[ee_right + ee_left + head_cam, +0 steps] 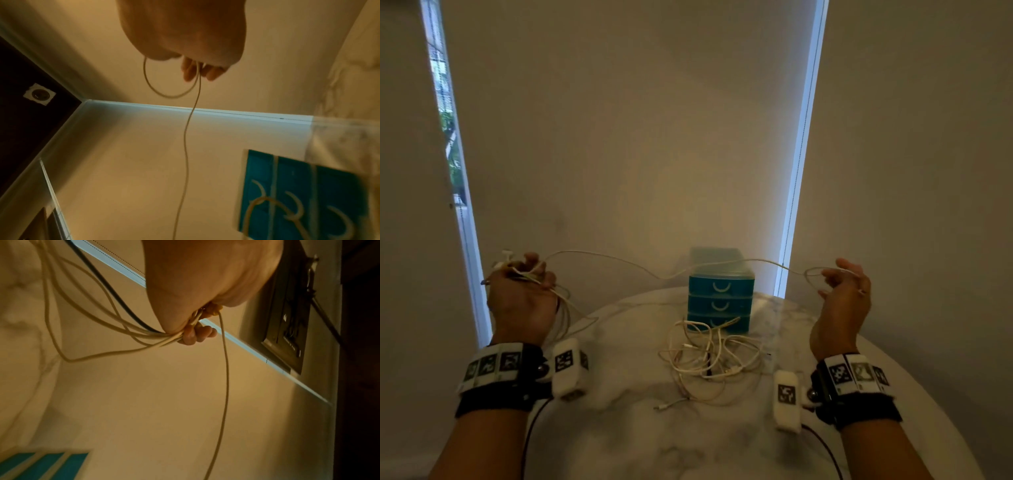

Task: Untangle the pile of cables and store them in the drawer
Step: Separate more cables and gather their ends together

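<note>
**Operator:** Two hands are engaged. Status?

**Technician:** Left hand (520,294), raised at the left, is curled round a gathered bundle of thin cream cable loops (115,331); the loops hang below the fist. Right hand (840,298), raised at the right, pinches a small loop of the same thin cream cable (619,258) between thumb and fingers (192,71). That cable spans slack between the hands, passing in front of the teal three-drawer plastic box (719,305) at the far centre of the white marble table (619,428).

**Operator:** Remaining stock?

**Technician:** One tangled pile of cream cables (710,356) lies on the table just in front of the box; all three drawers appear closed.

**Operator:** Handling properties?

**Technician:** Judged light, limp and smooth; the loops will probably spring open if released. Grip the coil across all its turns, not the plug ends. Draw strands from the pile slowly to avoid tightening knots.
</note>
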The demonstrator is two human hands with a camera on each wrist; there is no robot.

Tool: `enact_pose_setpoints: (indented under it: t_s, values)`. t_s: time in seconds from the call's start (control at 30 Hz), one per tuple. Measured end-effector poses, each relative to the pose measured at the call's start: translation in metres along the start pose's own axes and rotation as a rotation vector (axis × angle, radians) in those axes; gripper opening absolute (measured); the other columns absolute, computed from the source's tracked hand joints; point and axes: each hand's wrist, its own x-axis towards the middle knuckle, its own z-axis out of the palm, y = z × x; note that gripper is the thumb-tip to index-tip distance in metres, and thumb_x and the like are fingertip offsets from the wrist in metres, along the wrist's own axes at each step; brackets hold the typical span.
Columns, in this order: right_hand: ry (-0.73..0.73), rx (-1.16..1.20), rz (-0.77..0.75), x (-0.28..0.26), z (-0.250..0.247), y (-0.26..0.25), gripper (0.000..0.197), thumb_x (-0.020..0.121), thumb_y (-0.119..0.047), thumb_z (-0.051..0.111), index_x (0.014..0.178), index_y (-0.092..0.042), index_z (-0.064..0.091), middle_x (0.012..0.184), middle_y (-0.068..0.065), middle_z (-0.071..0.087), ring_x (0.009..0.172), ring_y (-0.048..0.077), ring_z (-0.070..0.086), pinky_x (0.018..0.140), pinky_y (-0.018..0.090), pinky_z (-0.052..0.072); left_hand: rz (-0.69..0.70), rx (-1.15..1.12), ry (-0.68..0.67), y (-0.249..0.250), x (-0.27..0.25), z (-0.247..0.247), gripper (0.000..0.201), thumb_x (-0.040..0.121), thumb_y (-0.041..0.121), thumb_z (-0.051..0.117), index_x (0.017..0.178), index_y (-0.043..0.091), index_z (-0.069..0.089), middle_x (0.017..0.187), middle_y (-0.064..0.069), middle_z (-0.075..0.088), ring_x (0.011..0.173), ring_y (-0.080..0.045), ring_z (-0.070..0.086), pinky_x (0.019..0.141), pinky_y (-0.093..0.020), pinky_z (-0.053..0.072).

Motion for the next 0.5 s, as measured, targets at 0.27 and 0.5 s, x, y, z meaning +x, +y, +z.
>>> enact_pose_setpoints:
  t_s: [0.27,0.5]
  values:
    - [-0.060,0.248,-0.060,-0.077,0.121,0.009,0.031,0.109,-0.012,0.050,0.140,-0.015,0.053,0.105,-0.001,0.067,0.092,0.012,0.067,0.086,0.030,0.059,0.130,0.068,-0.077,0.049,-0.005,0.012,0.012,0.088,0.028,0.051,0.077,0.026,0.048,0.088,0.009,0.065,0.063,-0.008,0.050,0.056,-0.021,0.037]
    - [-1.375,-0.839,0.317,-0.149,0.138,0.068,0.110,0.086,-0.020,0.088,0.169,-0.017,0.016,0.153,0.013,0.058,0.133,0.027,0.059,0.107,0.038,0.049,0.248,0.362,0.060,0.101,-0.018,0.020,0.014,0.092,0.025,0.055,0.080,0.030,0.051,0.097,0.011,0.076,0.074,-0.009,0.056,0.066,-0.023,0.037]
